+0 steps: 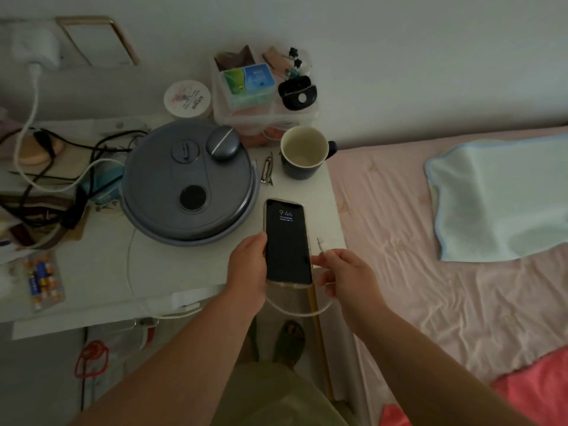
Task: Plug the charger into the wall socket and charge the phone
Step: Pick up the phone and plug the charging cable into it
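Left hand (pixel 250 265) wrapped around the phone (pixel 287 244) near frame centre, fingers closed on its left edge, screen lit and facing up, lower end over the front edge of the counter (pixel 184 272). Right hand (pixel 347 276) just right of the phone, pinching the white cable (pixel 302 312) close behind its connector (pixel 321 245), tip pointing up-frame and apart from the phone. Slack looped below both hands, trailing back left along the counter's front edge. In the upper left of the frame, a white charger (pixel 37 49) apparently seated already in the wall socket (pixel 66 59), its thick white lead dropping into a tangle of dark wires; hard to tell whether that lead is the same cable. Likely next: turning the connector toward the port at the phone's lower end. Risks from here: port hidden on the near end, so a blind, tilted push could scrape or jam; dim light adds to that. Phone partly off the counter, so a loosened grip during insertion could drop it to the floor. Loop of slack could snag the counter corner or tug the plug. Mug (pixel 304 152) and round grey appliance (pixel 189 182) close above, easy to knock if the phone is set down carelessly.
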